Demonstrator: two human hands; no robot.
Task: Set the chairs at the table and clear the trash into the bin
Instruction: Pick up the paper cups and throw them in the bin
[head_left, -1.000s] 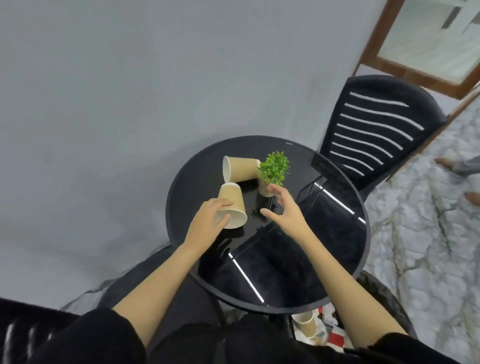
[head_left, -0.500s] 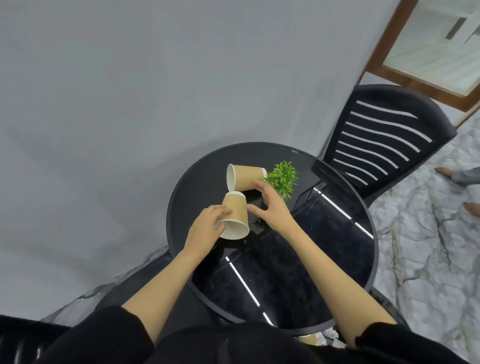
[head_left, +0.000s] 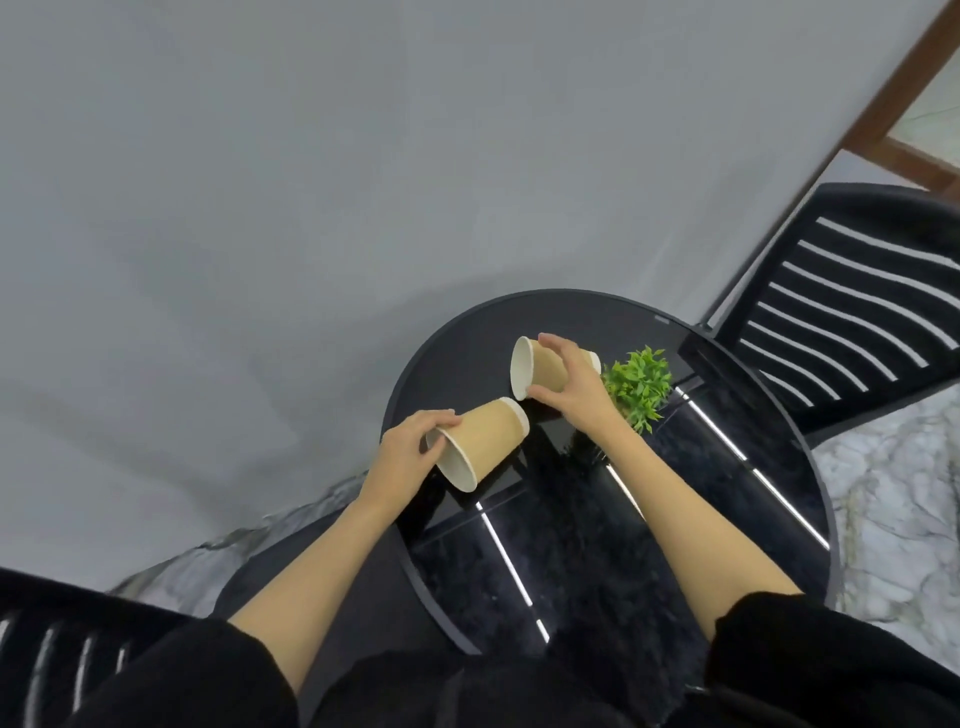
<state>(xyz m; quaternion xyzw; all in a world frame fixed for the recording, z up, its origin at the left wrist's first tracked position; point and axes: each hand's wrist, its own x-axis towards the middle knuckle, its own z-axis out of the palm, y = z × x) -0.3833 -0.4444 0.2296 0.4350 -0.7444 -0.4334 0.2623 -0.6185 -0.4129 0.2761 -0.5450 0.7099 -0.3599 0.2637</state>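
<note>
Since a moment ago our right hand (head_left: 571, 387) has left the plant (head_left: 638, 387) and closed its grip around the far paper cup (head_left: 540, 370), which lies on its side with its white rim turned away from the plant, while our left hand (head_left: 408, 457) has tipped the near paper cup (head_left: 480, 441) up off the glass, fingers curled around its rim end. We take the plant as our landmark: the far cup sits just beside it on the wall side, the near cup lower and farther from it, the two cups almost touching. Behind the plant the round black desk (head_left: 727, 499) runs close to the grey wall, and its edge nearly meets the slatted black chair (head_left: 852, 312) standing past the plant, so little room is left on that side. On our side of the plant the glass top lies bare and glossy. A second chair back (head_left: 57, 654) is cut off at the lower corner of the view. We cannot see the plant's pot, hidden behind our right wrist, nor any bin.
</note>
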